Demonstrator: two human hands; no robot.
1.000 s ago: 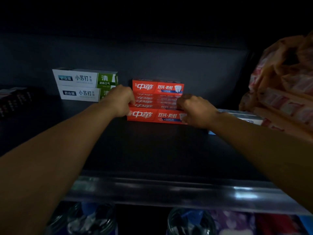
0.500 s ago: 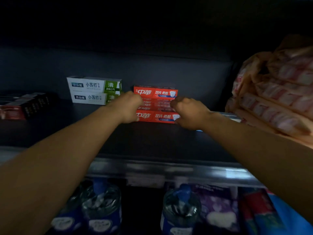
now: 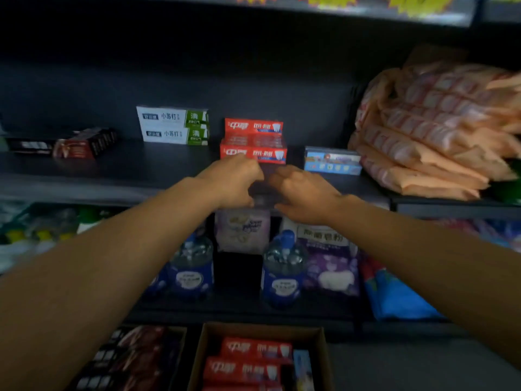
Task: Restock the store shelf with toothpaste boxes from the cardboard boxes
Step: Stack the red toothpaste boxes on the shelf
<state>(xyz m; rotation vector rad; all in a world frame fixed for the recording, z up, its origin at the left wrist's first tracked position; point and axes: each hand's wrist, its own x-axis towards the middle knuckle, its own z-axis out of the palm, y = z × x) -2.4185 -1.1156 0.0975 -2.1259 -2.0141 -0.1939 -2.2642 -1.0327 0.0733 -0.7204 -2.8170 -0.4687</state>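
Both hands empty, fingers loosely curled: left hand (image 3: 234, 182), right hand (image 3: 303, 194). I see the red toothpaste boxes (image 3: 253, 141) stacked on the shelf (image 3: 112, 176) just beyond the fingertips. Next stock lies in the cardboard box (image 3: 260, 359) directly below, long axes left-right, about equally near both hands.

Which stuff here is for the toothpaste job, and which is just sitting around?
For the job:
red toothpaste boxes stacked on the shelf
brown cardboard box holding red boxes
white-and-green toothpaste boxes

Just around:
orange plastic packs
blue-labelled bottles

Left hand (image 3: 231, 182) hides the lower red toothpaste box's (image 3: 253, 155) left corner; cardboard box (image 3: 203, 359) is cut off by the bottom edge; printed text blurred
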